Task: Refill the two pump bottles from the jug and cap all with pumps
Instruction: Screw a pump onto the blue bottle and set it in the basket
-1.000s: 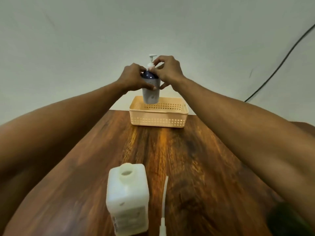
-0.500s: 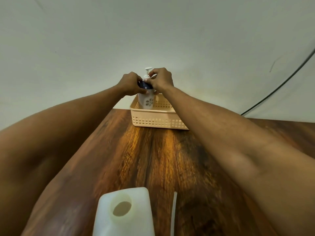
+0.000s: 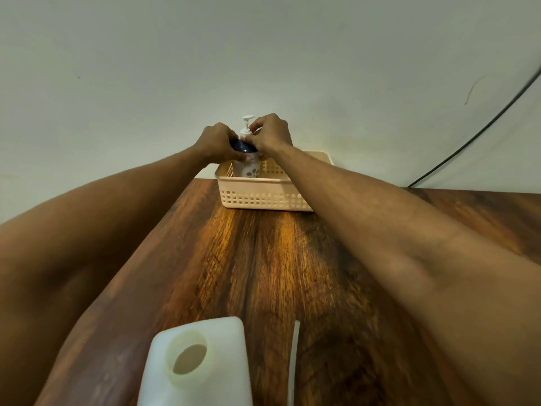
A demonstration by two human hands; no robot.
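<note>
Both hands meet at the far basket point(image 3: 265, 197); the left hand point(image 3: 218, 142) has its fingers wrapped around the pump bottle point(image 3: 251, 167) standing inside it; the right hand point(image 3: 272, 133) pinches the white pump point(image 3: 246, 126); the open jug point(image 3: 196, 364) stands near on the surface point(image 3: 263, 259).

White floral pump bottle with dark blue shoulder point(image 3: 252, 168) — upright in far basket, white pump point(image 3: 247, 124) fitted. Translucent white plastic jug point(image 3: 202, 364) — near edge, uncapped, mouth open.
</note>
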